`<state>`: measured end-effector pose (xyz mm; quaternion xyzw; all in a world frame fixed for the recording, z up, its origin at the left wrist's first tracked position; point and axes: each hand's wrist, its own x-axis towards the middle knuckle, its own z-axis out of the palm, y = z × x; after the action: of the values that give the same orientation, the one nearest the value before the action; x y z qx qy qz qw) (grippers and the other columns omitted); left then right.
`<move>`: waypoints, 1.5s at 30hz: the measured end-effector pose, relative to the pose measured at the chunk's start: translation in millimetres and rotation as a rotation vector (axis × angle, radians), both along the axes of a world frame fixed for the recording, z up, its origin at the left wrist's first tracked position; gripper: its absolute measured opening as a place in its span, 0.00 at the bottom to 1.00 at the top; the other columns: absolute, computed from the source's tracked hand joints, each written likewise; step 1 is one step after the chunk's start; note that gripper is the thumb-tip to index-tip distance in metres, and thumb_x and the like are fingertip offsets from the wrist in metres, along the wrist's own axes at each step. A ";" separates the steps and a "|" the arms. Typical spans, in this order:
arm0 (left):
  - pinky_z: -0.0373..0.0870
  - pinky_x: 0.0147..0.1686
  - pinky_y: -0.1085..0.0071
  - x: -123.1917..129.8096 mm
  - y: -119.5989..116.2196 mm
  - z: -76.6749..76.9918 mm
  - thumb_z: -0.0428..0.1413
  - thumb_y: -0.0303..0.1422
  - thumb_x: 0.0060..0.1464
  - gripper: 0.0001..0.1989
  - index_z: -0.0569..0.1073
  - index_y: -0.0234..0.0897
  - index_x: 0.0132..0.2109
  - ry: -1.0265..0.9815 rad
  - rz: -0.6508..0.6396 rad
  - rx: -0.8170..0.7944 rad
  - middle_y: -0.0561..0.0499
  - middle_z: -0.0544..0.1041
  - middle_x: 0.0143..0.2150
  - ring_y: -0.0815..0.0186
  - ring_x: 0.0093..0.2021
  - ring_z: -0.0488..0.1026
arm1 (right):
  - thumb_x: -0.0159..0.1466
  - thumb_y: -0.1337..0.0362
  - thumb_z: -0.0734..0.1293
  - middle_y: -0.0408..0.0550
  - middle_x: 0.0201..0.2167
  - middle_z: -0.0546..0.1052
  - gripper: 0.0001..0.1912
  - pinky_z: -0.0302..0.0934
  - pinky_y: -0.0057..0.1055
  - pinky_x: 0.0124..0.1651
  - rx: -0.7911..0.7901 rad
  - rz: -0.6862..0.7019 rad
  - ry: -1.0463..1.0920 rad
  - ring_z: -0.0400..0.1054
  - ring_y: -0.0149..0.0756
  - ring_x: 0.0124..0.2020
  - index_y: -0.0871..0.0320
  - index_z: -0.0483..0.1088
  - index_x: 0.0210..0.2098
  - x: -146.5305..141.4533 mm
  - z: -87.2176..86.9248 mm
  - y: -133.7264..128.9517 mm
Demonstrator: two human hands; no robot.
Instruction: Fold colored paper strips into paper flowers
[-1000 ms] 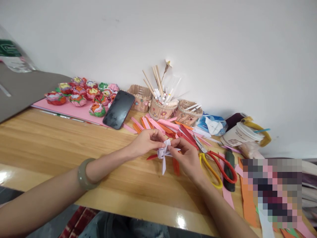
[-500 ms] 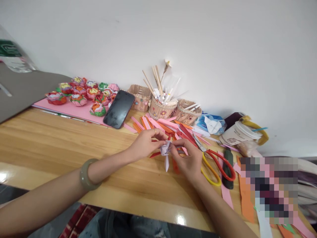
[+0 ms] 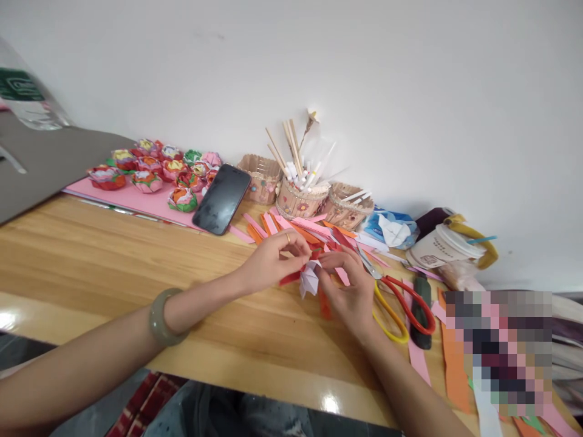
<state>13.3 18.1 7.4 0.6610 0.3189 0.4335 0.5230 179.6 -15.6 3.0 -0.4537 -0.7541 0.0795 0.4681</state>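
Between my hands is a small folded pale lilac paper piece (image 3: 309, 281) with pointed parts, held just over the table. My left hand (image 3: 276, 260) pinches at its upper edge, thumb and forefinger together; it wears a ring, with a bangle on the wrist. From the other side, my right hand (image 3: 347, 285) grips the piece between thumb and bent fingers. Scissors (image 3: 401, 297) with one red and one yellow handle lie right beside my right hand. Behind the hands spreads a pile of pink, orange and red paper strips (image 3: 291, 226).
Folded paper flowers (image 3: 146, 181) stand on pink sheets (image 3: 122, 197), with a phone (image 3: 221, 199) beside them. Decorated baskets (image 3: 303, 203) line the wall, one full of sticks and pens. A lidded cup (image 3: 439, 246), a tissue pack (image 3: 387, 226) and a dark green tool (image 3: 421, 309) are at right.
The lilac paper has turned in my fingers: its long hanging point no longer shows, and a broader folded face does. Both hands stay close together. The view has shifted slightly.
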 end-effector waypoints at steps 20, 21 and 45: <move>0.67 0.37 0.68 -0.2 -3.0 -12.6 0.45 0.29 0.60 0.10 0.71 0.34 0.37 0.358 0.319 0.787 0.47 0.72 0.35 0.65 0.37 0.70 | 0.57 0.53 0.66 0.39 0.18 0.65 0.16 0.48 0.23 0.21 -0.790 0.146 0.456 0.55 0.24 0.18 0.59 0.64 0.22 -8.6 17.6 -4.0; 0.67 0.36 0.68 0.5 -3.7 -13.5 0.45 0.29 0.60 0.09 0.70 0.34 0.38 0.366 0.311 0.751 0.47 0.72 0.35 0.65 0.37 0.69 | 0.57 0.53 0.66 0.38 0.18 0.64 0.17 0.47 0.23 0.20 -0.800 0.136 0.466 0.55 0.24 0.18 0.59 0.64 0.22 -9.3 17.8 -4.8; 0.60 0.35 0.68 6.2 -6.5 -11.8 0.42 0.27 0.58 0.06 0.57 0.39 0.32 0.220 0.266 0.326 0.53 0.61 0.30 0.66 0.32 0.61 | 0.59 0.62 0.62 0.38 0.16 0.61 0.12 0.47 0.23 0.20 -0.423 0.056 0.155 0.52 0.24 0.18 0.59 0.62 0.21 -15.6 7.4 -15.0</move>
<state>19.5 11.6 -4.4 0.7322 0.3837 0.4698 0.3098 164.0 -30.6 10.4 -0.5131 -0.6946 0.2838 0.4167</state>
